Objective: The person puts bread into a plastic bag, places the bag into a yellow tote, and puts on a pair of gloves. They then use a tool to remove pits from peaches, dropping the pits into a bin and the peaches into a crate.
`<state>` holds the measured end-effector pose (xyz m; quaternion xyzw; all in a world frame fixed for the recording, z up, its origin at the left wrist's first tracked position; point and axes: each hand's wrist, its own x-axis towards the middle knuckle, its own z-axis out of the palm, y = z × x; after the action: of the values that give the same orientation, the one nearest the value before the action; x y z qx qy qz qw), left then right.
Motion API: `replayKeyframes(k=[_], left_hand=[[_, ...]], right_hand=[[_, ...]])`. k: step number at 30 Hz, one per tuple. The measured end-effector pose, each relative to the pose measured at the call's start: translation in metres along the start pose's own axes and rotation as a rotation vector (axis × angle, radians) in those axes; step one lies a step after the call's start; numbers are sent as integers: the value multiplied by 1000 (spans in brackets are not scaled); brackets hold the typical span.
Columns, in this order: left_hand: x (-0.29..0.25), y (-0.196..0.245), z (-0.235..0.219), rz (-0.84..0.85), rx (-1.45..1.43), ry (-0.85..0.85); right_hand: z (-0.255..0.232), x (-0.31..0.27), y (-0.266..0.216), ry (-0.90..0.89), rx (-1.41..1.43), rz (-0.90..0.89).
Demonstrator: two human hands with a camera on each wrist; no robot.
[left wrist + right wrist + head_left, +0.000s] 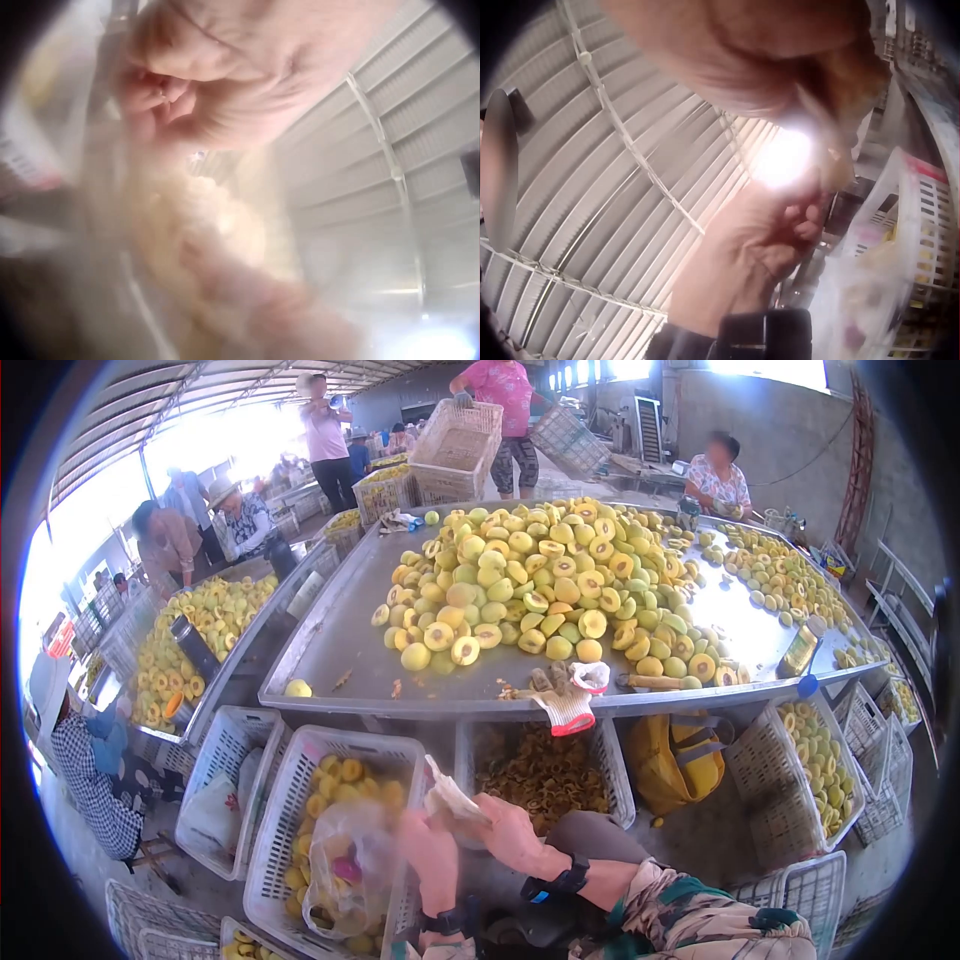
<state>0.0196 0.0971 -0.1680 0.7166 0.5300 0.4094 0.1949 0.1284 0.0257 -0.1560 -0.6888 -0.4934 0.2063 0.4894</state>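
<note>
A pale, cream-coloured soft piece (450,794) is held between both hands above the crates in the head view; whether it is cloth or food, I cannot tell. My left hand (432,860) grips its lower left side, fingers curled, as the right wrist view also shows of the left hand (742,251). From the right, my right hand (512,834) pinches it; the fingertips are partly hidden. Blur covers much of the piece (225,214) in the left wrist view. Below and left of the hands lies a clear plastic bag (345,860) on yellow fruit in a white crate (262,850).
Halved yellow fruit (540,580) is heaped on a metal table (330,635) ahead. A red-cuffed glove (568,710) lies at its near edge. Beneath stand a crate of brown scraps (540,770) and a yellow bag (675,765). Several people are around the tables.
</note>
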Motion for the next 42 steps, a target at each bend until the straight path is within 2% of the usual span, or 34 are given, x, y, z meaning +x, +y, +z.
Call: replayKeyframes(k=[1, 4, 5, 7, 8, 9, 10, 11, 12, 13, 14, 17, 20, 23, 25, 29, 30, 32, 33, 35, 39, 42], left_hand=[[-2, 6, 3, 6, 71, -2], [-9, -13, 28, 19, 224, -72], [-10, -4, 29, 54, 274, -38], [-9, 22, 14, 14, 94, 2], [-5, 15, 11, 29, -32, -11], [5, 0, 13, -33, -140, -55], [10, -15, 12, -126, -350, -126], [17, -17, 0, -197, -459, -218], [24, -17, -10, -364, -544, -321], [27, -18, -20, -445, -701, -377], [29, -20, -27, -516, -862, -432], [30, -24, -33, -526, -813, -374], [28, -18, -29, -260, -613, -270], [30, -8, -45, -181, -282, -335], [29, -7, -45, -241, -381, -310], [27, -14, -30, -324, -512, -208], [27, -20, -24, -368, -564, -203], [27, -23, -19, -576, -871, -211], [27, -24, -17, -679, -1027, -223], [26, -27, -17, -714, -1083, -233], [22, -36, -4, -801, -1217, -158], [19, -43, 3, -788, -1307, -114]], right_hand=[[2, -3, -2, 19, -19, -40], [8, -5, 2, 61, -64, -135], [10, -4, 6, 73, -76, -151], [10, -2, 6, 106, -72, -186], [11, 1, 10, 136, -30, -152], [5, 4, 5, 118, 24, -87], [6, 9, 21, 91, 123, -28], [4, 13, 20, 71, 244, 37], [1, 15, 19, 11, 477, 119], [0, 17, 11, -18, 679, 176], [-5, 17, 7, -72, 738, 224], [-5, 17, 4, -89, 684, 204], [-5, 16, 6, -153, 557, 169], [-7, 14, 5, -217, 428, 206], [-7, 15, 5, -220, 419, 205], [-4, 16, -4, -180, 657, 206], [-3, 15, -3, -180, 630, 190], [-3, 13, 0, -173, 571, 167], [-4, 13, -3, -176, 426, 131], [-10, 9, -11, -168, 135, 70], [1, 6, -9, 4, -2, -217], [6, 6, -9, 24, -43, -271]])
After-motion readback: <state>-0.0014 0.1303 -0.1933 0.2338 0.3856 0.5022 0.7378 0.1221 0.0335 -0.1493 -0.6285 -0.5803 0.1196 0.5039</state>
